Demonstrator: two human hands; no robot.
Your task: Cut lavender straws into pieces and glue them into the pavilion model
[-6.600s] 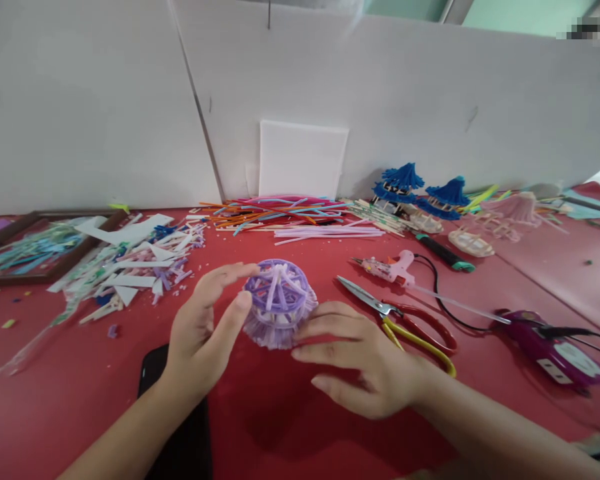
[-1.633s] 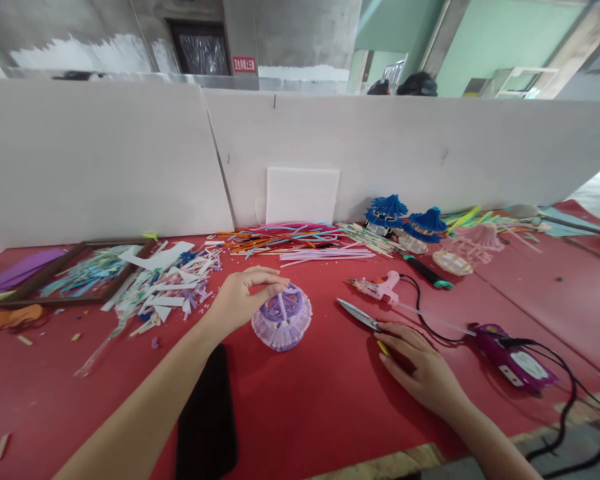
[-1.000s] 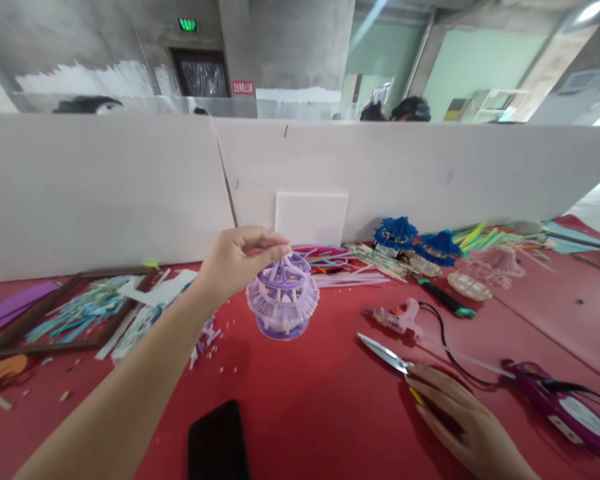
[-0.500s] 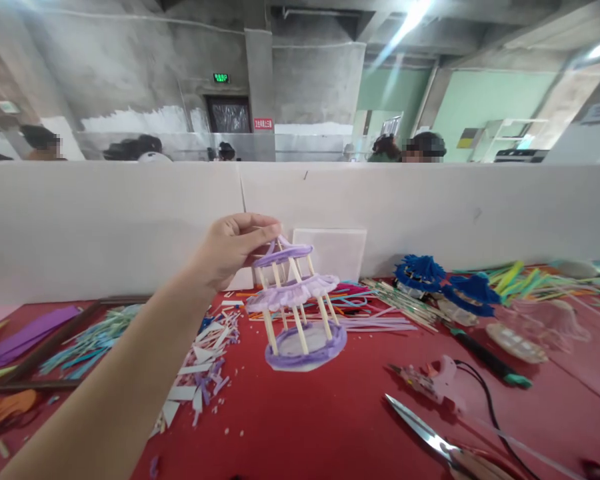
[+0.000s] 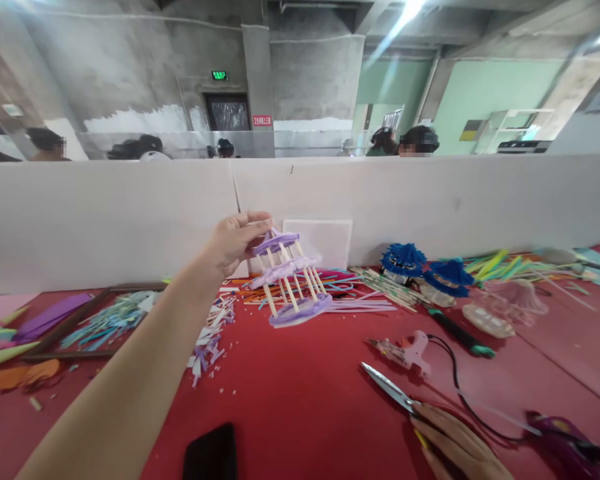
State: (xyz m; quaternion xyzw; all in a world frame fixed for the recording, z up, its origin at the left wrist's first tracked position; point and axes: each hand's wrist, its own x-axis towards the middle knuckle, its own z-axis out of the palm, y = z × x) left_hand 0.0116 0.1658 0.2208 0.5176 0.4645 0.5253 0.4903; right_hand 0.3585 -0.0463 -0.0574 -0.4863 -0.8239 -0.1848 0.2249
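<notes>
one frame (image 5: 63, 331) — strips (image 5: 107, 323) inside, left hand (image 5: 233, 243) pinching purple model (image 5: 281, 269)

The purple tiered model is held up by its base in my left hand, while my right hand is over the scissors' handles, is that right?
Not quite: the left hand pinches the purple tiered model at its top, and its base hangs lowest, as the head view shows. The right hand is over the handles of the scissors, as you say.
</notes>
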